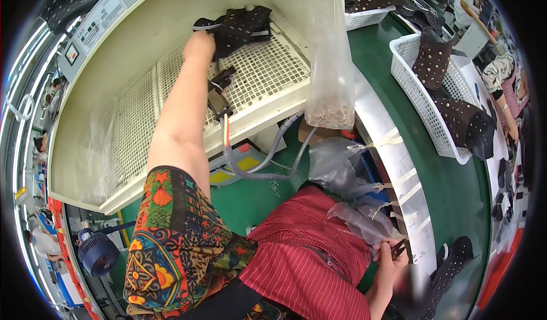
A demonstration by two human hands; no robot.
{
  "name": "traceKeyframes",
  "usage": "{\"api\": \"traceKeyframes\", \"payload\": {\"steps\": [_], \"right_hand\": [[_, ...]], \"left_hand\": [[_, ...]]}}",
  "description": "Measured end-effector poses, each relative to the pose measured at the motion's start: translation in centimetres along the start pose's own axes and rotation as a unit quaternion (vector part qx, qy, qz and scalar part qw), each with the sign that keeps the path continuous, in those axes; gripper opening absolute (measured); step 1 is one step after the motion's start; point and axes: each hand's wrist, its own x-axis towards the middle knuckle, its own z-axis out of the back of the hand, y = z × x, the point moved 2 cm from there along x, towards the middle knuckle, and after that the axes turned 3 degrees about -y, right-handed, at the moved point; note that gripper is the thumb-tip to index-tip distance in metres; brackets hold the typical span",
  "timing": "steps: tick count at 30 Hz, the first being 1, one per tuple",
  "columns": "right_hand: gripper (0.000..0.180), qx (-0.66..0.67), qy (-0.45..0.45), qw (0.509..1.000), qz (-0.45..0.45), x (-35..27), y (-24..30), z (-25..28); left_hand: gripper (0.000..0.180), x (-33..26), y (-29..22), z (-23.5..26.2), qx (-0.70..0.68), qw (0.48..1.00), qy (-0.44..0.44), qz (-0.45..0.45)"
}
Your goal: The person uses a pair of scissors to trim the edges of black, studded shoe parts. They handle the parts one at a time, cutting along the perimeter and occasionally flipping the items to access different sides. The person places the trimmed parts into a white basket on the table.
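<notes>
Nearest, a patterned sleeve (pixel 176 234) leads to the left hand (pixel 199 47), fingers grasping the left end of a dark boot (pixel 239 26) by the grid's (pixel 279 63) far right corner. Its long axis runs roughly left-right; toe direction unclear. The right hand's (pixel 392 264) fingers grip a dark tool (pixel 397 248). Probably the boot is being placed or picked up; next calls for releasing or lifting it.

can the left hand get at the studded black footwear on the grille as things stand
Likely yes: the left hand is at the edge of the studded black footwear, and nothing visible on the grille blocks it.
</notes>
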Motion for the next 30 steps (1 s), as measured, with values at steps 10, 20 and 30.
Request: {"api": "traceKeyframes", "payload": {"steps": [10,20,30], "right_hand": [[0.01,-0.061,0.015,0.998,0.028,-1.0,-0.4,-0.1],[0.009,-0.11,0.083,0.99,0.034,-2.1,-1.5,-0.1],[0.009,-0.199,0.154,0.962,0.108,-1.9,0.3,-2.9]], "left_hand": [[0.026,-0.7,6.7,15.7,-0.602,0.77,-0.21,0.042],[0.033,-6.0,17.5,23.4,-0.442,0.696,-0.557,0.099],[0.047,-10.6,26.5,27.5,0.076,0.921,-0.371,0.092]]}}
